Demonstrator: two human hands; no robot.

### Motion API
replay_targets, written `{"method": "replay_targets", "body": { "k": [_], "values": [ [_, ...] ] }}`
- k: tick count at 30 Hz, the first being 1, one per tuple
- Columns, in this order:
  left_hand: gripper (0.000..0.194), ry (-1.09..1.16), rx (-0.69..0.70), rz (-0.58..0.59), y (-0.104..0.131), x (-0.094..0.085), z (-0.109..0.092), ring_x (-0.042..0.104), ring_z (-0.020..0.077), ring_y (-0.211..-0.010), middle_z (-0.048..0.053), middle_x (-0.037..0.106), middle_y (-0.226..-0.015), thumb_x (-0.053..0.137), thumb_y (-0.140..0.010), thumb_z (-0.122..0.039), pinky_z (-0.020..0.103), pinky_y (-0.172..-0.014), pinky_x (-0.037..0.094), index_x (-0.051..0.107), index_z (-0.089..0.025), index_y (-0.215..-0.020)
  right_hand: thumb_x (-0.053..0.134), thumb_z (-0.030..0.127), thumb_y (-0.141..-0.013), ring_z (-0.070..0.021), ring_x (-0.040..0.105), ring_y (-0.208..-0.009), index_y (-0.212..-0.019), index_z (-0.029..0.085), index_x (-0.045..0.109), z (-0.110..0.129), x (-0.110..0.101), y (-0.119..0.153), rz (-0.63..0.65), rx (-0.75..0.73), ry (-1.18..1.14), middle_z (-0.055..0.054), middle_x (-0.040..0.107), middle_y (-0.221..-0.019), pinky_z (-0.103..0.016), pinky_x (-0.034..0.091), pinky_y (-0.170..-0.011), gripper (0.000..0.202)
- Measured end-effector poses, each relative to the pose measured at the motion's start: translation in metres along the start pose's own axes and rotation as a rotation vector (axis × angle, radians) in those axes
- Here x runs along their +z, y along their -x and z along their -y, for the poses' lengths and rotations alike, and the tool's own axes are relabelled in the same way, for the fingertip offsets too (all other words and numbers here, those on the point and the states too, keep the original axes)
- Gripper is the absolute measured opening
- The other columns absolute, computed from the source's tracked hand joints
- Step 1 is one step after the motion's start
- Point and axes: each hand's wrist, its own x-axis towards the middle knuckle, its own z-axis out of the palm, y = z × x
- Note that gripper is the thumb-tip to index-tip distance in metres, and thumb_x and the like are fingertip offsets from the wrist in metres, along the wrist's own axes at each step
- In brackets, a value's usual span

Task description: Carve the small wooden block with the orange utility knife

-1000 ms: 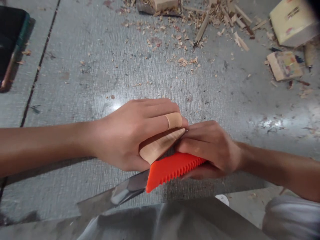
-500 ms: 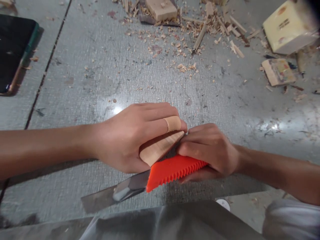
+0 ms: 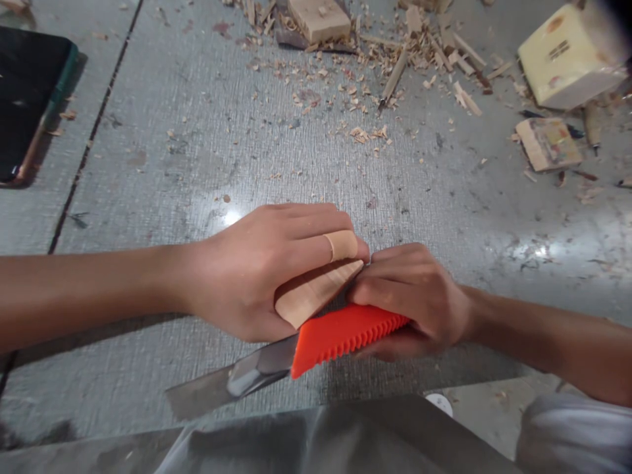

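Observation:
Palm down on the grey table, my left hand [image 3: 266, 263] is closed over a pale wedge-shaped piece of wood [image 3: 318, 289], which shows between its thumb and fingers. A beige bandage [image 3: 342, 244] wraps one of its fingers. My right hand [image 3: 412, 296] is closed on the far end of an orange-handled knife [image 3: 345, 334] with a ribbed lower edge. The knife's grey blade points left and down, below my left thumb. The fingertips of both hands nearly meet at the narrow end of the wood, and the right fingertips are partly hidden.
A phone [image 3: 32, 99] lies at the far left. Wood shavings [image 3: 368, 135], a wooden block [image 3: 320, 20] and a thin pointed tool [image 3: 394, 78] are at the back. On the right stand a yellow box-shaped object [image 3: 567, 59] and a small block with a coloured face [image 3: 548, 143].
The orange-handled knife has shifted very slightly to the right and up with my right hand. My left hand and the wood have hardly moved.

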Motion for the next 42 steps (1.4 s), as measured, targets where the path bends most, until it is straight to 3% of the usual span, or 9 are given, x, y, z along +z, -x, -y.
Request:
{"method": "replay_targets", "body": {
  "k": [9,30,42],
  "values": [
    [0.033,-0.051,0.042,0.044,0.0011,0.001,0.0024,0.068,0.0272,-0.093,0.016,0.072,-0.107,0.069,-0.093,-0.028,0.039,-0.082,0.055,0.062,-0.01,-0.12,0.05,0.048,-0.11,-0.0134,0.057,-0.061,-0.09,0.019,0.061,-0.0008,0.001,0.0008,0.043,0.03,-0.007,0.002,0.067,-0.071,-0.03,0.039,-0.059,0.037],
    [0.032,-0.13,0.059,0.071,0.0027,0.0038,0.003,0.067,0.0274,-0.091,0.014,0.073,-0.102,0.067,-0.097,-0.037,0.039,-0.083,0.054,0.063,-0.012,-0.116,0.051,0.043,-0.108,-0.0161,0.06,-0.063,-0.093,0.016,0.067,-0.0013,0.0023,0.0025,0.077,0.008,0.02,-0.001,0.07,-0.074,-0.032,0.04,-0.061,0.034],
    [0.028,-0.163,0.062,0.085,0.0033,0.0037,0.0033,0.065,0.0264,-0.092,0.013,0.074,-0.103,0.064,-0.098,-0.032,0.039,-0.08,0.053,0.065,-0.01,-0.116,0.052,0.044,-0.107,-0.016,0.059,-0.063,-0.092,0.017,0.068,-0.0019,0.0026,0.0029,0.087,0.019,0.019,-0.002,0.069,-0.074,-0.032,0.038,-0.061,0.035]
  ]
}}
